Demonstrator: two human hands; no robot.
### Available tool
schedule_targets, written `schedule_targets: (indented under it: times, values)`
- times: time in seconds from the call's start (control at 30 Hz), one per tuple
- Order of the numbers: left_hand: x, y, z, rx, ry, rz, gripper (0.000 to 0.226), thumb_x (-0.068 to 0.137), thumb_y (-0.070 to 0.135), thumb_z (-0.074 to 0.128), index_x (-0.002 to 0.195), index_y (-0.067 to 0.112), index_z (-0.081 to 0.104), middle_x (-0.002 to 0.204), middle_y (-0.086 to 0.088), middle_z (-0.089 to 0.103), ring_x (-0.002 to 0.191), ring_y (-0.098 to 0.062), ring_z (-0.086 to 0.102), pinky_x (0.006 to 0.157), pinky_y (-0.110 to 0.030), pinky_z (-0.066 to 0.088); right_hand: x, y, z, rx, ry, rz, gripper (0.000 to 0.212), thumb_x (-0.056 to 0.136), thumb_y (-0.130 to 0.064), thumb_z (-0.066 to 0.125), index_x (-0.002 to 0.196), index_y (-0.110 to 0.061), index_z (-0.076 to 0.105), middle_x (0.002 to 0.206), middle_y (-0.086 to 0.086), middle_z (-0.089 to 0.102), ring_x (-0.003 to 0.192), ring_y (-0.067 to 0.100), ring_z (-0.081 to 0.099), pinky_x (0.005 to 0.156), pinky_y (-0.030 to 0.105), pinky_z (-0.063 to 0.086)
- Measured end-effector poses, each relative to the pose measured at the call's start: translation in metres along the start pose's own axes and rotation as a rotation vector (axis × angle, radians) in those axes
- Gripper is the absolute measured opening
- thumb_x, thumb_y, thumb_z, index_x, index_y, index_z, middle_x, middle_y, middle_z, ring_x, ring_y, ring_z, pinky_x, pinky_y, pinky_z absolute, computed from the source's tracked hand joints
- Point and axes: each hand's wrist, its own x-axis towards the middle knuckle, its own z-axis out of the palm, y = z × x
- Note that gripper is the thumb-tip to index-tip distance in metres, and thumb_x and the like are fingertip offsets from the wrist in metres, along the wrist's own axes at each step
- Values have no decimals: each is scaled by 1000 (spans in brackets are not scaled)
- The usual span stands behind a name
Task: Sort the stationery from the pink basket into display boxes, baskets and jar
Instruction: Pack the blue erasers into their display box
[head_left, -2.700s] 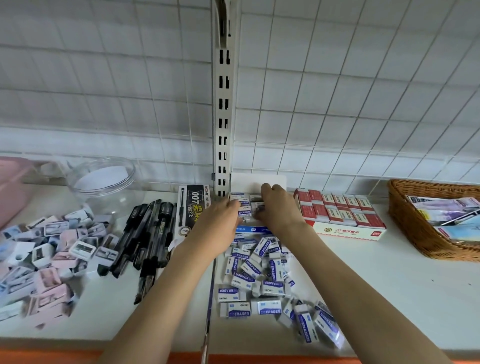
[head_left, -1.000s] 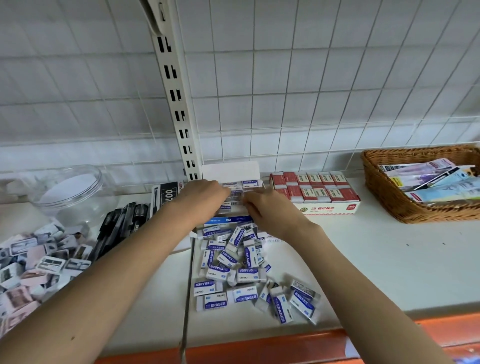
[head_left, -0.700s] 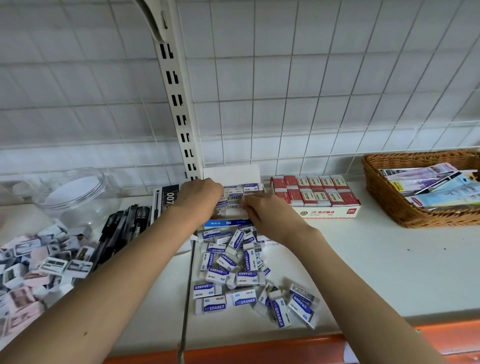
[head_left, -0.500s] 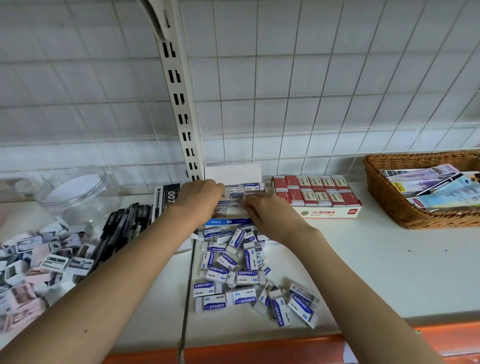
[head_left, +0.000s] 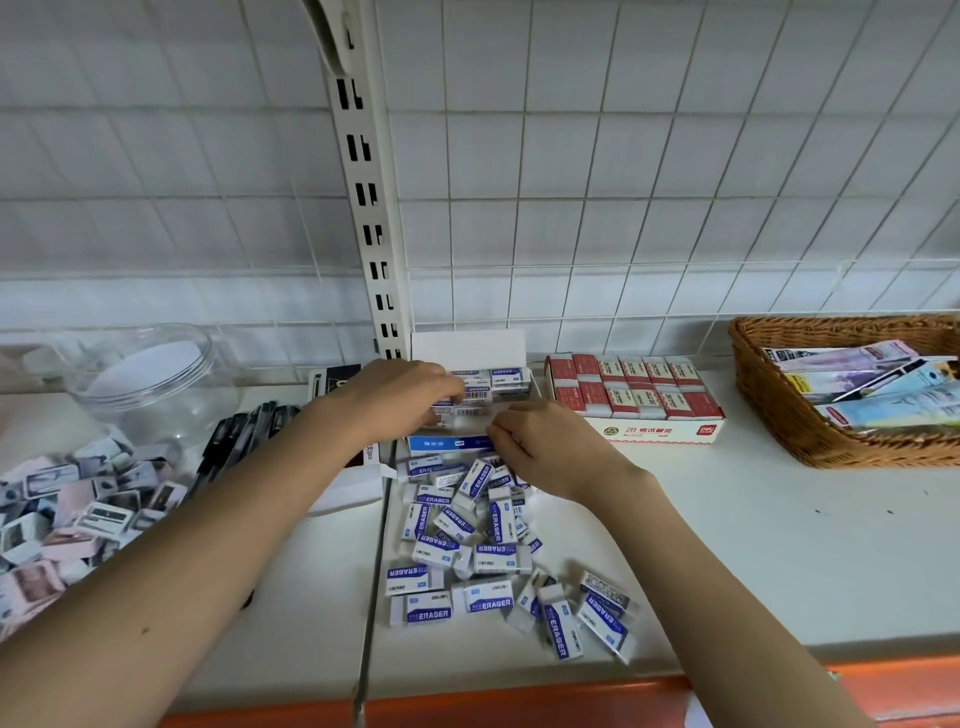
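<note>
An open white display box (head_left: 467, 347) with a blue front stands against the tiled wall and holds rows of blue-and-white erasers (head_left: 506, 375). My left hand (head_left: 405, 397) is over the box, fingers curled on erasers inside it. Just in front of the box's blue edge is my right hand (head_left: 550, 449), its fingertips drawn together above the loose eraser pile (head_left: 467, 545). Whether it holds an eraser is hidden. The pile spreads over the white shelf towards the front edge.
A box of red 2B erasers (head_left: 636, 397) stands right of the display box. Further right is a wicker basket (head_left: 769, 415) with packets. At the left are a clear jar (head_left: 150, 379), black pens (head_left: 234, 441) and several pencil sharpeners (head_left: 78, 499). A slotted upright (head_left: 363, 208) rises behind.
My right hand has drawn back out of the display box to its front edge, above the pile. My left hand stays on the erasers in the box.
</note>
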Motion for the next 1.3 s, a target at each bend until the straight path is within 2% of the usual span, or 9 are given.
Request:
schedule_targets:
  times: [0.2, 0.43, 0.53, 0.67, 0.93, 1.07, 1.13, 1.2, 1.3]
  values:
    - [4, -2, 0, -47, -14, 3, 30, 88, 31, 62, 112, 21, 49, 101, 0, 58, 85, -20, 56, 68, -33, 48, -2, 0, -3, 11, 31, -19, 30, 99, -19, 41, 78, -6, 59, 79, 10, 61, 75, 30, 56, 64, 27, 31]
    - [4, -2, 6, -82, 16, -37, 31, 88, 24, 60, 114, 20, 45, 105, -2, 57, 84, -20, 55, 65, -31, 44, -2, 1, 1, -3, 19, -18, 34, 97, -24, 39, 76, -7, 60, 77, 7, 60, 74, 29, 57, 64, 29, 35]
    - [2, -4, 8, -95, -17, 11, 40, 91, 17, 55, 128, 27, 43, 112, 0, 52, 91, -20, 54, 71, -32, 46, -3, 1, -2, -9, -3, -28, 30, 96, -21, 42, 82, -6, 64, 80, 8, 62, 77, 28, 58, 65, 33, 44]
    - [4, -7, 10, 8, -72, 53, 45, 94, 8, 46, 129, 36, 49, 94, 3, 37, 81, -17, 50, 59, -29, 35, -2, 0, -6, -16, -52, -25, 28, 97, -20, 43, 96, -9, 68, 89, 6, 63, 82, 26, 59, 70, 40, 49]
    - [4, -5, 11, 38, -17, 35, 40, 94, 8, 48, 124, 33, 53, 89, 5, 33, 80, -16, 49, 58, -28, 32, -3, -2, -10, -18, -85, 18, 28, 98, -20, 43, 97, -10, 69, 93, 6, 64, 86, 25, 60, 73, 36, 48]
    - [0, -3, 8, 3, -31, 12, 59, 90, -2, 45, 137, 34, 38, 97, 2, 40, 79, -16, 48, 57, -29, 30, -3, -4, -11, -30, -91, 36, 28, 98, -21, 43, 97, -8, 67, 92, 6, 65, 85, 26, 60, 72, 37, 48]
    - [-4, -5, 8, -54, -21, 13, 67, 87, -5, 45, 140, 35, 31, 109, 2, 46, 80, -18, 52, 56, -31, 37, -4, -6, -11, -34, -84, 37, 27, 98, -20, 43, 96, -8, 67, 91, 6, 65, 83, 26, 60, 71, 36, 48]
    - [-8, -6, 8, -138, -8, -9, 62, 88, -3, 47, 136, 34, 36, 114, 5, 50, 83, -16, 55, 62, -32, 46, -6, -8, -10, -39, -78, 37, 27, 97, -19, 43, 94, -9, 68, 89, 6, 64, 82, 27, 59, 70, 37, 49]
    - [-18, -1, 4, -262, 35, -60, 42, 92, 3, 47, 126, 28, 50, 108, 6, 55, 88, -13, 53, 74, -31, 47, -10, -9, -9, -40, -69, 50, 26, 96, -18, 44, 92, -7, 67, 88, 7, 64, 84, 27, 58, 71, 37, 48]
